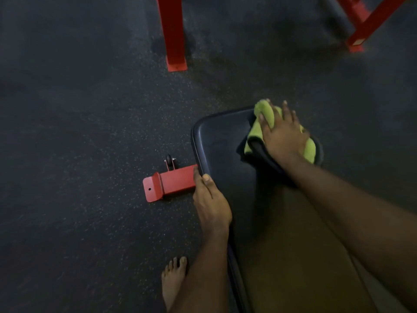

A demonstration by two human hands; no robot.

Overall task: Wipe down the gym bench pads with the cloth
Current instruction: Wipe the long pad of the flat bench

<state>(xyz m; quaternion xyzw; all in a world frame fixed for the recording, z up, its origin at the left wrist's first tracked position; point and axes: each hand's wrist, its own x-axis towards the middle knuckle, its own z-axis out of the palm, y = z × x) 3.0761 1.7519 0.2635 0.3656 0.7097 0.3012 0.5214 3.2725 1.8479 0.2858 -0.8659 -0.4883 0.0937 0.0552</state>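
The black bench pad [222,143] runs from the lower right up to a rounded end near the middle of the view. My right hand [283,135] presses a yellow-green cloth with a dark edge [267,114] flat on the far right corner of that end, fingers spread over it. My left hand [211,199] grips the pad's left edge, thumb on top and fingers curled under the rim.
The bench's red foot bar [170,184] with a small black wheel [169,162] sticks out left on the dark speckled rubber floor. A red rack upright [172,37] stands farther back, and more red frame [365,26] at the top right. My bare foot [173,281] is at the bottom.
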